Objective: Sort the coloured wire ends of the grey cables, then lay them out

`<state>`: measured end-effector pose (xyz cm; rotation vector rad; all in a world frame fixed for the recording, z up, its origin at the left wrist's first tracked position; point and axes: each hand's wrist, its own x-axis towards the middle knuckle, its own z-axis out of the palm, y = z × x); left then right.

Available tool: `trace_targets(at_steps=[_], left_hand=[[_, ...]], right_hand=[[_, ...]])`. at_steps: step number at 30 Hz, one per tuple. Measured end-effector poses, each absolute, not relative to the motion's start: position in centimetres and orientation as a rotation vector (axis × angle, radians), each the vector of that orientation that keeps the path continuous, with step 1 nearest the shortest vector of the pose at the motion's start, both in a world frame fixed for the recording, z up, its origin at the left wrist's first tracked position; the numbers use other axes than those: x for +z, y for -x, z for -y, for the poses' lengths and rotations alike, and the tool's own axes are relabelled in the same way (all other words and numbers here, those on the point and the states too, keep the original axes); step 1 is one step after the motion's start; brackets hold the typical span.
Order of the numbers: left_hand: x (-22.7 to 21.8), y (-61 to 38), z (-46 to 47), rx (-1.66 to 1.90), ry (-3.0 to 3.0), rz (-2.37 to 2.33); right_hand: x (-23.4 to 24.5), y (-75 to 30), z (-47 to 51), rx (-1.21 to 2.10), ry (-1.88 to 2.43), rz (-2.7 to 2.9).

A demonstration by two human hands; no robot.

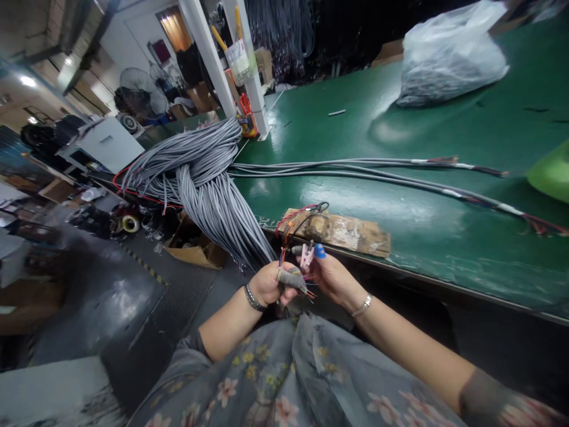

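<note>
My left hand (268,286) is closed round thin coloured wires (283,255); more wire ends (307,292) stick out below. A short grey wrapping (291,278) lies across its fingers; whether it is cable sheath or a finger cover I cannot tell. Close beside it, my right hand (334,277) pinches a small pink clip (306,257), with a blue covering (319,251) on the thumb tip. Just beyond both hands, a wooden block (364,236), partly wrapped in clear tape, sits at the bench edge with red and black leads (302,214) on it.
A thick bundle of grey cables (208,160) hangs over the edge of the green bench (320,133). Several cables (355,172) stretch right, their ends stripped. A plastic bag (448,56) stands at the back. Below left is a cardboard box (195,249). A white post (251,77) rises behind.
</note>
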<state>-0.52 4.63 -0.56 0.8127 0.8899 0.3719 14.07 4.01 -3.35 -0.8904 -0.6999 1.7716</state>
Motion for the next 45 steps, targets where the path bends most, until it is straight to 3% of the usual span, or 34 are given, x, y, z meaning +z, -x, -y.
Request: trace_targets(at_steps=[16, 25, 33, 45], left_hand=[[-1.6, 0.5, -5.0, 0.340, -0.814, -0.923], [-0.7, 0.5, -3.3, 0.420, -0.830, -0.998], [0.0, -0.1, -1.2, 0.616, -0.749, -1.096], [-0.5, -1.2, -2.3, 0.613, -0.708, -1.125]], right_hand=[[-3.3, -13.4, -4.3, 1.824, 0.824, 0.437], [-2.8, -14.2, -4.0, 2.023, 0.720, 0.373], [-3.4, -14.4, -3.8, 1.824, 0.766, 0.470], [-3.7, -13.7, -4.7, 1.876, 0.714, 0.354]])
